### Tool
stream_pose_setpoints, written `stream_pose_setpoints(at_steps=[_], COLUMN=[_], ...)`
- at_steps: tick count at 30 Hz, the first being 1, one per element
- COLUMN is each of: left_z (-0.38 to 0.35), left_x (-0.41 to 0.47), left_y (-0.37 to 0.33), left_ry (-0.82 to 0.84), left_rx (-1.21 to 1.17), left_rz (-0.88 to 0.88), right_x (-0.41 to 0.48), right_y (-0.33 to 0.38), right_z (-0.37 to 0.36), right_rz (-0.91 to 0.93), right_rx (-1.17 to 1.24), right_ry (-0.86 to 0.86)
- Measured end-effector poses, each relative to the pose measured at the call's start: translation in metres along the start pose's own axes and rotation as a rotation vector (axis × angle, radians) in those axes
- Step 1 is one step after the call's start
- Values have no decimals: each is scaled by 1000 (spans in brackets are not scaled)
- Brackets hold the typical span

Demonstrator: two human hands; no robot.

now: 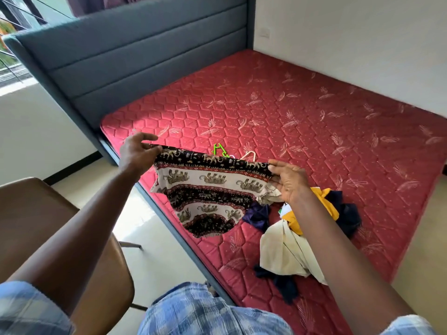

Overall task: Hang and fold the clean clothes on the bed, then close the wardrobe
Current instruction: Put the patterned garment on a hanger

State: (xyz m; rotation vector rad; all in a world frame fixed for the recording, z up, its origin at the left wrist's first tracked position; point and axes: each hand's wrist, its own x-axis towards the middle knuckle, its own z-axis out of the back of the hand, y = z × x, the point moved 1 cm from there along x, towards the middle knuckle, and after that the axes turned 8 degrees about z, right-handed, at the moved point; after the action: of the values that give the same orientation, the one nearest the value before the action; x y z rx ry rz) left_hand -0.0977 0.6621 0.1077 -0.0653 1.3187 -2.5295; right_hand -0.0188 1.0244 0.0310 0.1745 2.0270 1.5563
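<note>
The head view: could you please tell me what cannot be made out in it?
- Green hanger, head view: only its top shows; the patterned cloth covers the rest.
- Pale hanger, head view: mostly behind the same cloth.
- Pile of clothes, head view: the right forearm crosses it, so the number of garments is unclear.
- Wardrobe: outside the frame.

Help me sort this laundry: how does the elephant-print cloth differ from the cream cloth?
The print cloth is banded dark and pale; the cream cloth is plain. The print cloth hangs stretched between left hand and right hand; the cream cloth lies crumpled on the mattress among other clothes. Neither is folded yet.
</note>
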Motion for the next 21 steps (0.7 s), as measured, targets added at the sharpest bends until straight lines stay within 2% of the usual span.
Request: stream_pose_setpoints(at_steps=[4, 6, 8, 11, 13, 16, 18, 21], left_z=[3, 7, 13, 26, 36, 35, 11, -54], left_x=[-1, 0, 6, 26, 50, 98, 136, 177], left_y=[9, 14, 20, 18, 8, -16, -33, -45], left_ry=[-6, 109, 229, 225, 226, 238, 264, 338], left_rx=[107, 157, 295, 590, 717, 802, 829, 856], left_rz=[-101, -137, -208, -366, -443, -603, -700, -736], right_x=[-4, -8, -12, -24, -22, -11, -2, 7], right_y=[7, 6, 2, -5, -19, -47, -68, -97], right_z=[-4, -7, -13, -31, -42, -53, -58, -51], right_rz=[247, 310, 383, 496, 482, 265, 170, 63], right_rx=[-220, -448, -721, -968, -978, -857, -716, -544], right_ry=[-4, 94, 170, 227, 270, 256, 229, 94])
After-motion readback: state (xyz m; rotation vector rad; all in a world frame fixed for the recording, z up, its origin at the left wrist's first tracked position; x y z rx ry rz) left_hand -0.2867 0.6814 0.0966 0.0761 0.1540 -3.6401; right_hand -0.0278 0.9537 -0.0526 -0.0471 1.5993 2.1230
